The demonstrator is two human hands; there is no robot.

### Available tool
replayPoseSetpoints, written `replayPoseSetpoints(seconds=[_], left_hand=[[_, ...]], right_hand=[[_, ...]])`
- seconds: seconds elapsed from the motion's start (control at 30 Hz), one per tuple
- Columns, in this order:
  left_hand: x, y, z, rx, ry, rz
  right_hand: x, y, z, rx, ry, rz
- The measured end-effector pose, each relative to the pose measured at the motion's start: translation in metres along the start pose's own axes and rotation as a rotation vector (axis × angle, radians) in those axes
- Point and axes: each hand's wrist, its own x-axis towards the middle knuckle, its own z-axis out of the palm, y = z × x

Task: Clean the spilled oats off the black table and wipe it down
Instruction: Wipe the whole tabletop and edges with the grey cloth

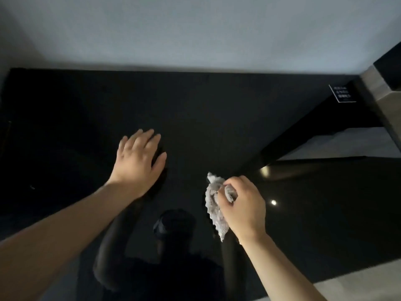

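Black worktop [217,109] fills mid-frame, glossy, pale wall [195,35] behind at top. Left hand [138,164], centre-left, fingers [147,137] straight, flat on or just over the surface; contact uncertain. Right hand [243,207], lower centre-right, grip clamped on a crumpled white cloth [213,205], which lies frame-left of it, long axis running up-down the frame. No oats discernible. Small card [342,93] upper right.

My left hand [138,161] lies flat, fingers straight and together, on the glossy black table [217,109]. My right hand [243,207] grips a crumpled pale cloth [213,205] against the tabletop, well apart from the left. A small white-lettered black sign [342,93] stands at the far right.
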Motion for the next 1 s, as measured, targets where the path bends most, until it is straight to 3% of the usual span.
replayPoseSetpoints(seconds=[0.13,0.3,0.47,0.6,0.7,0.83,1.0], left_hand=[[-0.086,0.026,0.02,-0.043,0.003,0.063],[-0.132,0.048,0.054,0.021,-0.007,0.031],[-0.134,0.051,0.059,0.037,0.02,0.006],[-0.136,0.051,0.057,0.049,0.023,-0.008],[-0.135,0.052,0.057,0.049,0.025,-0.017],[-0.136,0.053,0.059,0.052,0.053,-0.022],[-0.136,0.051,0.061,0.047,0.072,-0.01]], right_hand=[[0.026,0.005,-0.015,-0.076,0.187,0.003],[0.051,0.016,-0.002,-0.181,0.004,-0.006],[-0.034,0.028,-0.003,-0.152,0.07,-0.121],[-0.107,0.031,-0.027,-0.062,-0.118,-0.188],[-0.124,0.034,-0.042,0.013,-0.2,-0.067],[-0.077,0.034,-0.039,-0.018,0.007,-0.053],[-0.102,0.034,-0.019,-0.109,0.019,-0.103]])
